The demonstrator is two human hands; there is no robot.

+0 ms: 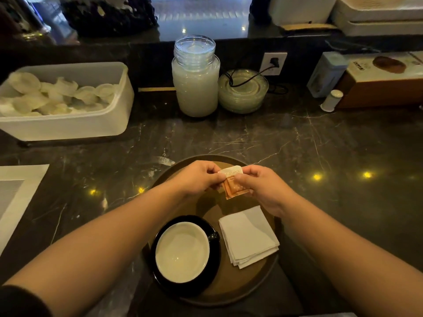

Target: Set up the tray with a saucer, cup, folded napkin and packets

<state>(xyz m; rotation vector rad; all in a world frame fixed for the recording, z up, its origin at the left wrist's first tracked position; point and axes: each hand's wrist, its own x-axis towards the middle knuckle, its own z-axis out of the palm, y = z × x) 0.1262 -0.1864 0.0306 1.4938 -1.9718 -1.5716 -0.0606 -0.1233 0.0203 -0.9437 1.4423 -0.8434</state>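
Observation:
A round brown tray (231, 287) lies on the dark marble counter in front of me. On its near left stands a black cup with a white inside (183, 251) on a black saucer (174, 287). A folded white napkin (248, 236) lies to the right of the cup. Above the far part of the tray, my left hand (198, 177) and my right hand (263, 186) both pinch an orange and white packet (233, 185). I cannot tell whether it is one packet or more.
A white tub (68, 126) of small creamer cups sits at the far left. A lidded glass jar (194, 76) and a stack of glass saucers (242, 91) stand at the back centre. Boxes (377, 81) and a small white shaker (332, 100) are at the back right. A placemat (20, 191) lies left.

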